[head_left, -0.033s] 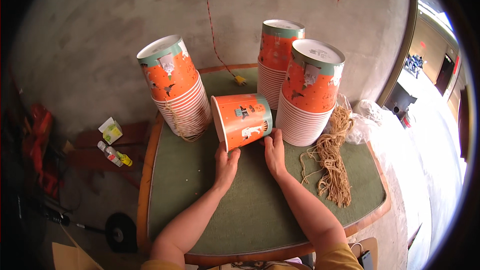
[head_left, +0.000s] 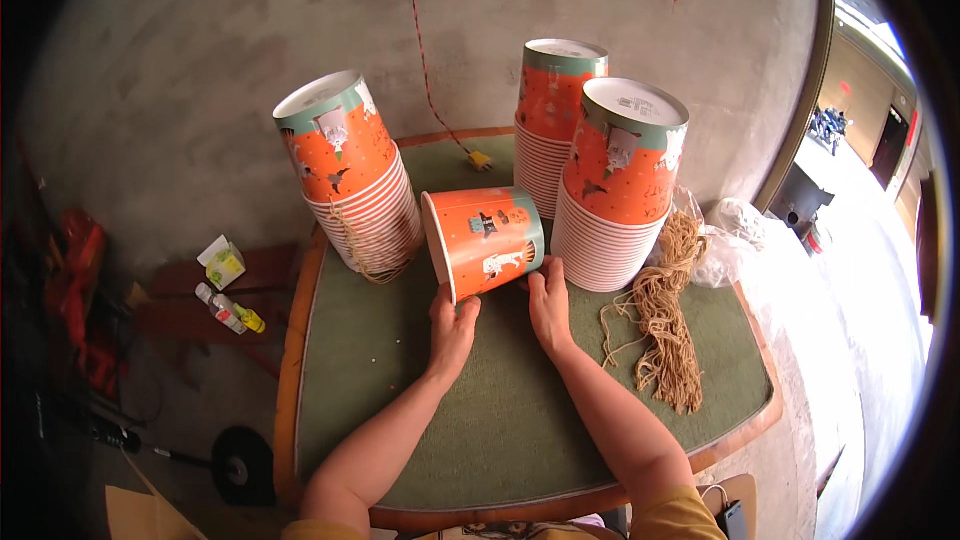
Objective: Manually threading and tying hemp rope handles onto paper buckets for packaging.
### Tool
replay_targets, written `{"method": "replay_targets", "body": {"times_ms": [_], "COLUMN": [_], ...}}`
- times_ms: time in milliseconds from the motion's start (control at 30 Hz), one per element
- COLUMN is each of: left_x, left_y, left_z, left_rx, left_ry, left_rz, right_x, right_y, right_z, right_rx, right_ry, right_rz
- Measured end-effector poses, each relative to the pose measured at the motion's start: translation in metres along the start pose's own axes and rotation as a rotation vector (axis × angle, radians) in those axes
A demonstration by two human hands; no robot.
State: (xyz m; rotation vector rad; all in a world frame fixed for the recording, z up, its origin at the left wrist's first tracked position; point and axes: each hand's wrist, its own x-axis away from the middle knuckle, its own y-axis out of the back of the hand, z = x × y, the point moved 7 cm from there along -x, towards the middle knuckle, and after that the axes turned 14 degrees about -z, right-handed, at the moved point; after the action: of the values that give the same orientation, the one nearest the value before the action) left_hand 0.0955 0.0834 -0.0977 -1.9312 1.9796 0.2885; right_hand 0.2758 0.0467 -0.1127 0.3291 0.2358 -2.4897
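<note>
An orange paper bucket with a teal base band and printed figures lies on its side between my two hands, its open mouth turned left. My left hand grips the rim end from below. At the base end, my right hand holds the bucket with the thumb showing and the other fingers partly hidden. Upside-down bucket stacks stand around it: a left stack, a back stack and a right stack close to my right hand. Some twine hangs on the left stack.
A bundle of tan twine lies on the green table, right of my hands. Behind it is a clear plastic bag. A red cord with a yellow plug hangs down the wall. Bottles rest on a low bench at left.
</note>
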Motion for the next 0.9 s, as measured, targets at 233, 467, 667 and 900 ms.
{"method": "replay_targets", "body": {"times_ms": [233, 467, 667, 900], "left_x": [0.002, 0.002, 0.003, 0.004], "left_y": [0.000, -0.001, 0.006, 0.009], "left_z": [0.000, -0.005, -0.005, -0.018], "left_rx": [-0.004, 0.019, 0.198, 0.312], "left_ry": [0.026, 0.029, 0.046, 0.060], "left_rz": [0.013, 0.032, -0.064, -0.087], "right_x": [0.001, 0.002, 0.005, 0.007], "right_y": [0.003, 0.001, -0.002, -0.002], "right_z": [0.004, 0.006, 0.009, 0.012], "right_rx": [0.047, 0.070, 0.045, -0.038], "right_ry": [0.005, -0.068, -0.063, -0.062], "right_rz": [-0.004, 0.069, 0.062, 0.175]}}
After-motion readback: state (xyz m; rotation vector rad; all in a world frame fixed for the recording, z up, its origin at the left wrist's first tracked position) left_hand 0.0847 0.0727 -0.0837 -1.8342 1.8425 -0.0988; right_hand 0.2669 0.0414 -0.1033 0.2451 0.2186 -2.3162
